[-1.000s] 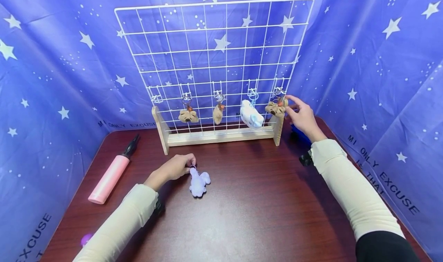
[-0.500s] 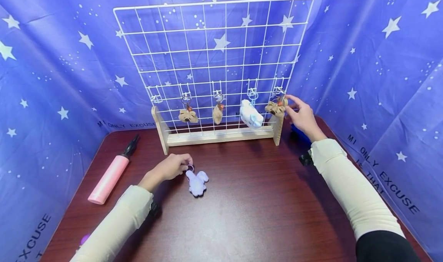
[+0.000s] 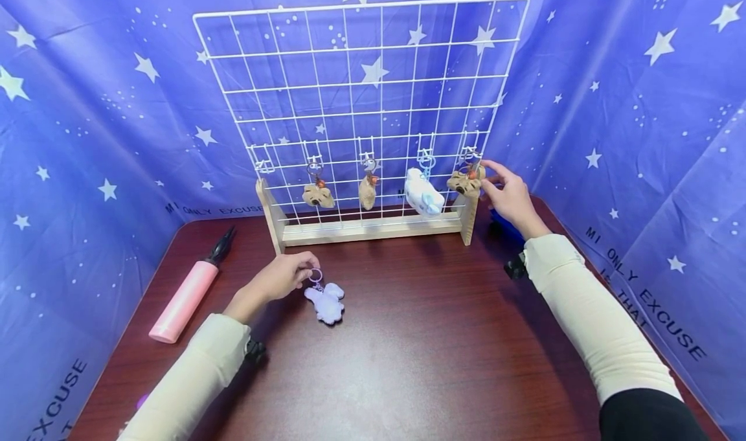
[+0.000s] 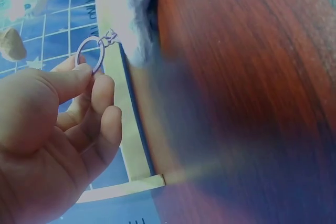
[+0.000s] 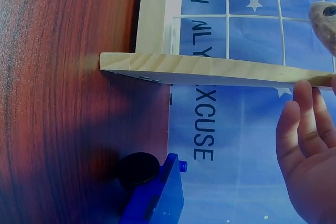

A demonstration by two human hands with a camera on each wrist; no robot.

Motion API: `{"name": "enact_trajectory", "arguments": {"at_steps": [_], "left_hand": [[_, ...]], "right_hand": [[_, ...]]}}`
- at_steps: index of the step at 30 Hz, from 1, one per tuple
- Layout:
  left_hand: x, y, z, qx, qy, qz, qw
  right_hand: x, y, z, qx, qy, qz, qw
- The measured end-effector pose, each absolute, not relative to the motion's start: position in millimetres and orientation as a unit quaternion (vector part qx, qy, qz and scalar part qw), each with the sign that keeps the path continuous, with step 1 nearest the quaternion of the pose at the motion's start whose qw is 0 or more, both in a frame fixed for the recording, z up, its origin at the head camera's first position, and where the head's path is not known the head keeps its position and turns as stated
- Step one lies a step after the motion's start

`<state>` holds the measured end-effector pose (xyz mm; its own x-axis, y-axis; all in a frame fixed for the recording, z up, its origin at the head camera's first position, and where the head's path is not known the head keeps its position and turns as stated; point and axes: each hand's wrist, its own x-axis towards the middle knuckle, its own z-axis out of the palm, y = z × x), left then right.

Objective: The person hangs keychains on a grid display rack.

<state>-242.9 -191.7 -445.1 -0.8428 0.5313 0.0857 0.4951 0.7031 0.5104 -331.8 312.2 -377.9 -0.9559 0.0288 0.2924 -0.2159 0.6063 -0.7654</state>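
Note:
My left hand (image 3: 284, 276) pinches the metal ring (image 4: 90, 39) of a lilac plush keychain (image 3: 326, 304) between thumb and fingers. The plush hangs low over the table, in front of the rack's left end. In the left wrist view only a pale, fuzzy edge of it shows beside the ring's chain. My right hand (image 3: 508, 193) grips the right side of a white wire grid rack (image 3: 373, 230) with wooden feet. Seen from the right wrist, its fingertips touch the wooden upright (image 5: 210, 67); the thumb is out of that view. A brown bear keychain (image 3: 465, 182) hangs beside those fingers.
Also hanging from the rack's hooks are a white plush keychain (image 3: 423, 193) and two brown ones, a bear (image 3: 318, 196) and a smaller one (image 3: 367, 193). A pink hand pump (image 3: 185, 302) lies at left. Behind the right upright stands a blue object (image 5: 163, 198).
My left hand has moved left and slightly back toward the rack, carrying the lilac plush keychain. Its ring now shows more fully at the fingertips. My right hand stays on the rack.

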Motion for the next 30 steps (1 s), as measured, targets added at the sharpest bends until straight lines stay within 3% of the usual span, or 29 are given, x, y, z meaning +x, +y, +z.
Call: {"name": "enact_trajectory", "arguments": {"at_steps": [30], "left_hand": [[-241.3,-208.2,-422.6,0.237,0.922,0.302,-0.055]], "right_hand": [[-329.6,311.0,-376.4,0.047,-0.89,0.434,0.135]]}}
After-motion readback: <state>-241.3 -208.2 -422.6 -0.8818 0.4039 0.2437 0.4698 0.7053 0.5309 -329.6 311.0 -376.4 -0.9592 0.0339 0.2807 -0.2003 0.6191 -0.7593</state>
